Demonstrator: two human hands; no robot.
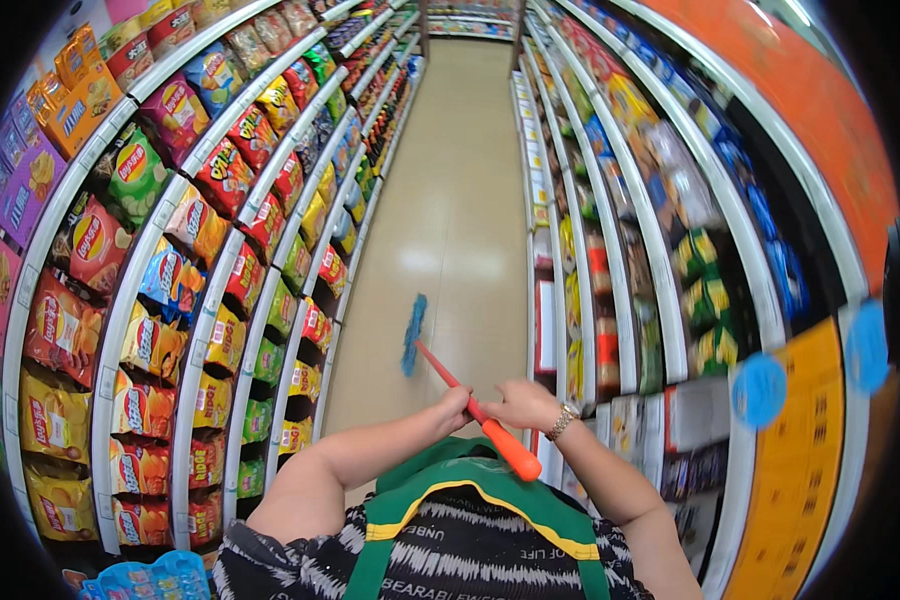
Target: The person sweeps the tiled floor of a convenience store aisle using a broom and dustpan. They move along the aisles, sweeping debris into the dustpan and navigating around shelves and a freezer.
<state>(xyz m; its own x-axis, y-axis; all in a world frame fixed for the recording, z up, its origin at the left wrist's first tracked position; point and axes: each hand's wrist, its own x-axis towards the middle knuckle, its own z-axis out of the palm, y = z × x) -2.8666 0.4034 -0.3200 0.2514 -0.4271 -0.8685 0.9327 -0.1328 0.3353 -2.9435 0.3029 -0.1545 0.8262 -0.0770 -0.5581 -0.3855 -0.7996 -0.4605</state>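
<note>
One mop [480,414] at the centre of the aisle, slanting from the floor ahead up toward the body. At its far end, a narrow blue head [414,336], fluffy-looking, down at the tiled floor [440,190], nearer the left shelving. Next, a thin red-orange shaft, then a thicker bright orange grip [513,451], rounded at its tip, in front of the apron and a little right of the middle. Clamped partway up by the left hand [455,404], fingers wrapped around. Just beside, right hand [523,406] with fingers bent toward the handle; cannot tell whether gripping it or only close to it. Near each other, with a short stretch of orange between.

On the right wrist, a metal-banded watch [564,422]. Close in below, a green apron [420,485] edged in yellow, over a black shirt [450,560] with white jagged patterning.

Along the left, tiered shelving [110,440] packed with snack bags in red, yellow, orange, green and blue. Along the right, more shelving [652,240] with mixed packets, partly blurred, plus a yellow-orange sign [792,470] and a round blue tag [758,391]. Higher up on that side, an orange panel [800,110].
</note>
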